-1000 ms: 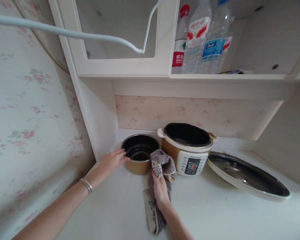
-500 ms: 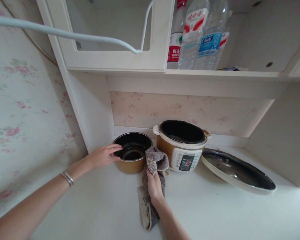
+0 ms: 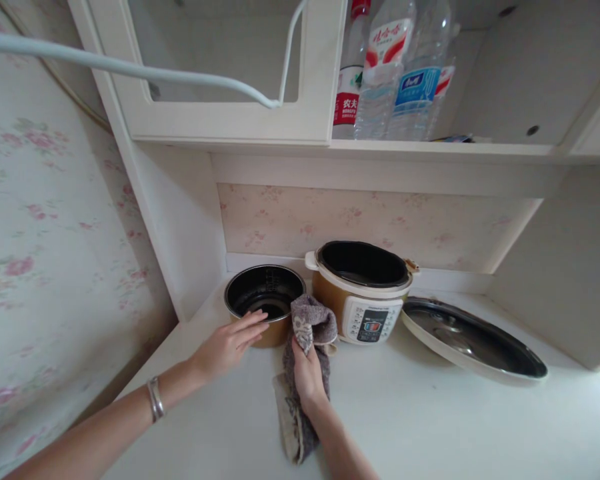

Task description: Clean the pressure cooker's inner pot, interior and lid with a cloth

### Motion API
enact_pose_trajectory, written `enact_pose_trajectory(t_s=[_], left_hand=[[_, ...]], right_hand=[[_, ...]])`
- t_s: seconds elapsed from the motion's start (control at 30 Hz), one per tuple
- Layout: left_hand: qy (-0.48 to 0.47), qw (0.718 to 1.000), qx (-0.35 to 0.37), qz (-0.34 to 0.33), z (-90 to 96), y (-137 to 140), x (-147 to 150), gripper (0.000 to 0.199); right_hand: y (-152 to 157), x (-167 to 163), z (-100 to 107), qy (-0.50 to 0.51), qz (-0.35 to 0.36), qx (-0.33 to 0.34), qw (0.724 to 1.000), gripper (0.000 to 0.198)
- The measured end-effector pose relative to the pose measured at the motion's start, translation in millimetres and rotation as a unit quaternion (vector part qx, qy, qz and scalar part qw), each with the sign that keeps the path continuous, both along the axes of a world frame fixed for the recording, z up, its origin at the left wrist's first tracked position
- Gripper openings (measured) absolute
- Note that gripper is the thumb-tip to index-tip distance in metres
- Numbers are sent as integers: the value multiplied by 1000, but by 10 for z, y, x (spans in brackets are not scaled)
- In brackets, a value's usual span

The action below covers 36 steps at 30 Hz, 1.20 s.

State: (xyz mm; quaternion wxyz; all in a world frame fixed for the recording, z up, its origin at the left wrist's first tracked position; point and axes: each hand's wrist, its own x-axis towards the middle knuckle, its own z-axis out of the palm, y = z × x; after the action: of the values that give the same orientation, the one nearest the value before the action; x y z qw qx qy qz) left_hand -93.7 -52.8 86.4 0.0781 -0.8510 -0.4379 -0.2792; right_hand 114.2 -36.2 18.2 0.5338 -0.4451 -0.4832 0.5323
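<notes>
A gold-sided inner pot (image 3: 280, 331) with a dark inside stands on the white counter at the left. In front of it is my left hand (image 3: 230, 343), fingers stretched out over the front rim; I cannot tell whether they touch it. My right hand (image 3: 309, 377) is closed around a grey-brown towel (image 3: 316, 317) with a pale patterned edge. The towel hangs down to the counter and bunches up against the right side of the pot. Just behind it to the right sits an electric pressure cooker (image 3: 357, 313), its top uncovered and its inside black.
The cooker's lid (image 3: 473, 337) lies upturned to the right. Overhead is a white cabinet (image 3: 220, 123), with several plastic bottles (image 3: 383, 73) on its open shelf. A white tube-like rod (image 3: 190, 78) crosses the upper left. Flowered wallpaper (image 3: 35, 267) covers the left wall.
My left hand has moved from the left side of the inner pot to its front, going right and slightly down. My right hand and the towel have stayed nearly still.
</notes>
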Motion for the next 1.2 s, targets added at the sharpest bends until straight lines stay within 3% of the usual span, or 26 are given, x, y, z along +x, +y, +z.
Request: enact_pose_trajectory(t_s=[0.17, 0.27, 0.43, 0.53, 0.63, 0.83, 0.97, 1.1, 1.2], left_hand=[[42, 995, -28, 84, 208, 227, -635, 43], [62, 987, -66, 130, 200, 326, -841, 44], [31, 981, -32, 188, 73, 82, -340, 44], [27, 988, -44, 149, 121, -109, -92, 42], [34, 990, -46, 132, 203, -133, -222, 43], [54, 983, -50, 170, 180, 189, -732, 43], [61, 981, -1, 184, 82, 238, -554, 38], [71, 977, 17, 201, 73, 43, -233, 37], [75, 988, 8, 132, 122, -77, -206, 36]], right_hand=[[-1, -2, -6, -4, 0, -3, 1000, 57], [11, -5, -32, -14, 1, -10, 1000, 57], [14, 1, -38, -13, -10, -10, 1000, 58], [9, 8, -40, -11, -18, -4, 1000, 58], [12, 11, -57, -9, -14, -6, 1000, 57], [23, 4, -88, -14, -21, -27, 999, 60], [20, 8, -69, -11, -27, -24, 999, 59], [26, 16, -62, -12, -38, -21, 999, 58], [30, 16, -71, -10, -42, -25, 999, 56]])
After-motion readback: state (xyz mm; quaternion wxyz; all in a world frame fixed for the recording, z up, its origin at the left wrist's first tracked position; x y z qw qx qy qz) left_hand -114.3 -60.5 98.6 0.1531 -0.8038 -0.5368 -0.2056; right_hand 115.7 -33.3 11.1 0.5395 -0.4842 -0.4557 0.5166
